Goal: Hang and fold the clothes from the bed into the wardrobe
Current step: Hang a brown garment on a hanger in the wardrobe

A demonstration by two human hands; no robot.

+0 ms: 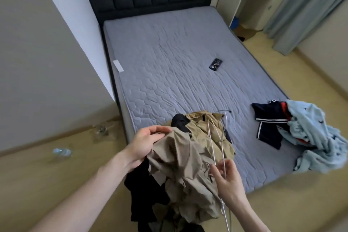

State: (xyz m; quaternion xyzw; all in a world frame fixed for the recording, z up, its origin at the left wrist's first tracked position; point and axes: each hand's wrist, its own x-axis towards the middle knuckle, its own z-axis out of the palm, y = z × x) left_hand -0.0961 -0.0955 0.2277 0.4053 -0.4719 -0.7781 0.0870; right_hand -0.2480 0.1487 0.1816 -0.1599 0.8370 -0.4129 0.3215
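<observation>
A crumpled tan garment (pixel 188 158) with black parts hangs over the foot of the bed (pixel 169 58). My left hand (pixel 145 143) grips its cloth at the upper left. My right hand (pixel 227 179) pinches thin white wire hangers (pixel 216 143) that lie across the tan garment. A black garment (pixel 139 194) dangles below my left hand. At the bed's right corner lies a pile: a dark navy piece with white stripes (pixel 267 124) and a light blue patterned cloth (pixel 316 137) with some red showing.
A dark phone (pixel 215 64) lies on the grey quilted mattress. A plastic bottle (pixel 62 151) and clear glassware (pixel 102 130) sit on the floor to the left. A white desk unit (pixel 250 5) and grey-blue curtain (pixel 305 5) stand at the right.
</observation>
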